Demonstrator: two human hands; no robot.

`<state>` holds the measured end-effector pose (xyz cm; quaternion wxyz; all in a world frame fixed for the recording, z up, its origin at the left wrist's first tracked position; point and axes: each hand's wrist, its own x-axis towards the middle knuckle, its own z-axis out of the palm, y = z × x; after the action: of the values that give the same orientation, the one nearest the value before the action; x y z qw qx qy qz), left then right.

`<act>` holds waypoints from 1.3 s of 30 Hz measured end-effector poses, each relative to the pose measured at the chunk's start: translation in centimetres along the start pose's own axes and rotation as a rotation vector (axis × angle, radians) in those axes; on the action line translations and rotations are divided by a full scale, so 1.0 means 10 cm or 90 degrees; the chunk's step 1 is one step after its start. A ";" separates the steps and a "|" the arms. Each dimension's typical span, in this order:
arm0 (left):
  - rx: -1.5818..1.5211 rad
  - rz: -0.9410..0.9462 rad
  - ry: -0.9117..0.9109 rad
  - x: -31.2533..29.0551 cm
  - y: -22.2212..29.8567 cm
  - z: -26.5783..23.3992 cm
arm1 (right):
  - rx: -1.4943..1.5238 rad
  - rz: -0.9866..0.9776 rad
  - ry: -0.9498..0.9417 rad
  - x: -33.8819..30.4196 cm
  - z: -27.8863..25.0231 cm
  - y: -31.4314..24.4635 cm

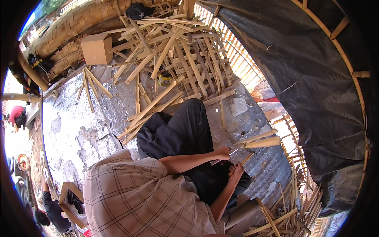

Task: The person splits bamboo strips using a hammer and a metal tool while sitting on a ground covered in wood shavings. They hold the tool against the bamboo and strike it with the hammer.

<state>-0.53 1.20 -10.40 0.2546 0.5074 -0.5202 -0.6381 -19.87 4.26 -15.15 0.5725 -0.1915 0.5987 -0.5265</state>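
My left hand [222,154] is closed around what looks like a knife, with a narrow grey blade and a long, pale wooden handle [263,142] that widens to the right. Alongside the handle, a bamboo strip [258,136] points the same way. Just below, close to my knee, my right hand [236,170] grips a thin bamboo strip [247,159], whose tip sticks out past the fingers. Both hands are over my dark trousers [185,126]. The fingers cover part of the blade and the strip's lower end.
A big heap of bamboo strips [185,59] lies ahead, with a cardboard box [96,49] to its left. More strips [276,219] are piled at lower right. Black sheeting [312,79] hangs on the right. Another box [71,201] and a person [55,211] are at lower left.
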 end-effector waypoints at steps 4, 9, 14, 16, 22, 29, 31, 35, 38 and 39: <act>-0.110 -0.069 -0.064 -0.01 0.13 -0.08 | -0.011 -0.034 -0.025 -0.66 0.33 -0.50; -0.390 -0.062 -0.165 0.13 -0.06 0.04 | -0.080 -0.157 -0.010 -1.13 0.57 -0.62; -0.357 -0.050 -0.105 0.26 0.07 0.06 | -0.225 -0.142 0.022 -1.08 0.59 -0.61; -0.339 -0.008 -0.096 0.27 0.05 0.00 | -0.194 -0.218 0.051 -1.09 0.63 -0.62; -0.373 0.013 -0.101 0.43 0.01 0.04 | -0.358 -0.514 0.104 -1.04 0.68 -0.58; -0.335 -0.018 -0.064 0.62 0.06 -0.06 | -0.595 -0.528 0.061 -0.98 0.71 -0.68; -0.366 0.013 -0.079 0.59 0.05 -0.02 | -0.558 -0.517 0.094 -1.20 0.75 -0.78; -0.333 -0.036 -0.078 0.55 0.11 -0.03 | -0.585 -0.508 0.137 -1.07 0.78 -0.73; -0.301 -0.064 -0.051 0.53 0.11 -0.01 | -0.705 -0.502 0.097 -0.92 0.73 -0.71; -0.303 -0.058 -0.052 0.52 0.08 -0.01 | -0.721 -0.476 0.088 -0.92 0.69 -0.75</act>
<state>-2.46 -3.58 -11.67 0.3168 0.4298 -0.3415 -0.7735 -14.02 6.27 -2.89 0.1240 -0.6215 0.7107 -0.3054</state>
